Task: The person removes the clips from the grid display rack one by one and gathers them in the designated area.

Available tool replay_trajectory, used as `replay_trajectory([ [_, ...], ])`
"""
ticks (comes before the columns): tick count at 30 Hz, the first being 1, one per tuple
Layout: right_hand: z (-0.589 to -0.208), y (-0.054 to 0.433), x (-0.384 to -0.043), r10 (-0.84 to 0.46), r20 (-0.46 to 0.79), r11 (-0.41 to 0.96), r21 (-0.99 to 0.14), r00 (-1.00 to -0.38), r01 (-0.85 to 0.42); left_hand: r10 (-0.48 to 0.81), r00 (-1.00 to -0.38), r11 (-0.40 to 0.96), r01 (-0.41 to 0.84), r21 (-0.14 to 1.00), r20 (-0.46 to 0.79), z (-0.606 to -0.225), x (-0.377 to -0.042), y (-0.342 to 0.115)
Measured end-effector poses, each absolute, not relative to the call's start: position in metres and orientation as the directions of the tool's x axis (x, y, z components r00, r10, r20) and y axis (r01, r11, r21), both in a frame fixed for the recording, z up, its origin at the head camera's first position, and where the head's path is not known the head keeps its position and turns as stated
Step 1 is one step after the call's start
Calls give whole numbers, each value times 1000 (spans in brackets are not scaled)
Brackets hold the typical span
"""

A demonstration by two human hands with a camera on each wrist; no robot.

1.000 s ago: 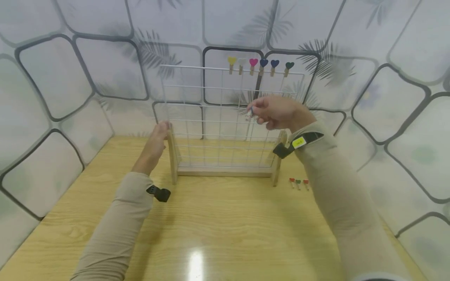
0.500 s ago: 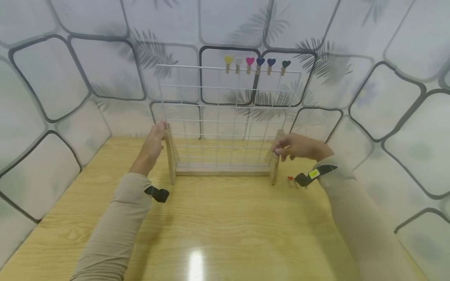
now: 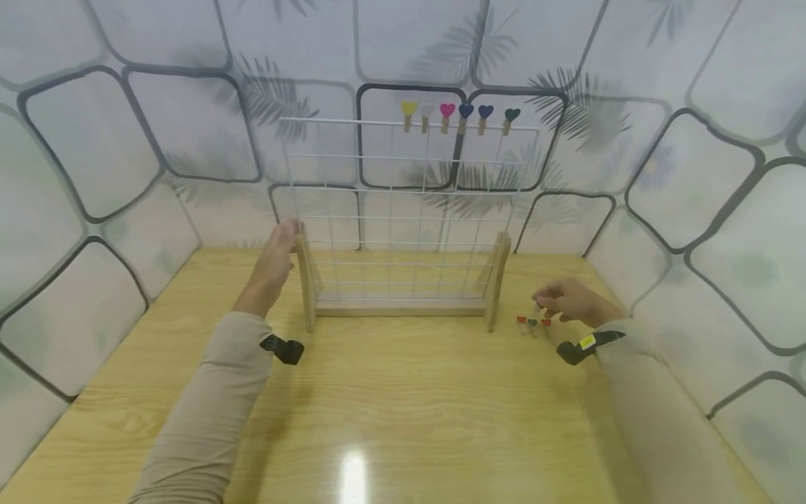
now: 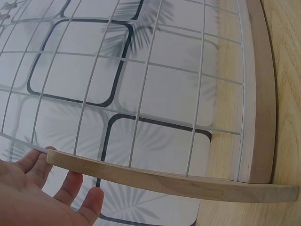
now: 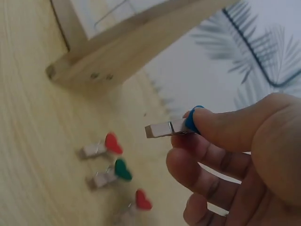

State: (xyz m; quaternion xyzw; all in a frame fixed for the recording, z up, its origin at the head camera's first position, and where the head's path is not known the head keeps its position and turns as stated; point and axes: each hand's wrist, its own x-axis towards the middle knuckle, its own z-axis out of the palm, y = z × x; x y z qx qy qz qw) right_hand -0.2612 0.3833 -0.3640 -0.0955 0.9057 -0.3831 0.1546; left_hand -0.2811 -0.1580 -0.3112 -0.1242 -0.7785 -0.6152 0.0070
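A white wire grid rack (image 3: 403,210) on wooden legs stands at the middle of the table. My left hand (image 3: 273,262) holds the top end of its left leg (image 4: 164,181); the left wrist view shows fingertips reaching behind the wood. Low over the table at the right, my right hand (image 3: 569,301) pinches a small clothespin (image 5: 169,128) with a blue heart between thumb and fingers. Just in front of that hand lie three more clothespins, one with a green heart (image 5: 123,169) between two with red hearts (image 5: 113,143).
Several heart clothespins, including a yellow one (image 3: 409,112) and a pink one (image 3: 447,113), are clipped along the rack's top wire. A patterned wall (image 3: 189,126) rises behind and beside the wooden table (image 3: 390,406).
My right hand has moved from in front of the grid, down and right to beside the loose clothespins, still pinching the blue-heart clothespin. My left hand stays at the rack's leg.
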Motion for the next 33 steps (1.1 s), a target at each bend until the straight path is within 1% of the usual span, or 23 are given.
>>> replay_trajectory([
  [7,-396,410,-256,-188,-230,668,-743,-955,47,195,-965,211,213,954,173,-314,-280,-160],
  [9,-403,416,-254,-164,-219,675,-736,-962,53,197,-965,214,213,953,172,-315,-280,-160],
  [14,-414,424,-251,-103,-172,743,-669,-980,39,192,-966,224,212,951,170,-314,-278,-159],
  [19,-421,428,-253,-53,-162,793,-607,-985,57,192,-967,220,209,953,168,-314,-281,-159],
  [22,-421,428,-253,-34,-164,801,-594,-986,72,193,-966,212,212,954,171,-313,-283,-158],
  [27,-413,423,-251,-24,-172,766,-637,-985,92,199,-965,213,215,953,173,-313,-284,-157],
  [30,-404,416,-254,-23,-154,710,-698,-988,92,201,-964,220,217,951,173,-314,-282,-158],
  [33,-388,403,-256,-39,-126,634,-770,-991,73,200,-965,222,213,951,169,-311,-278,-158],
])
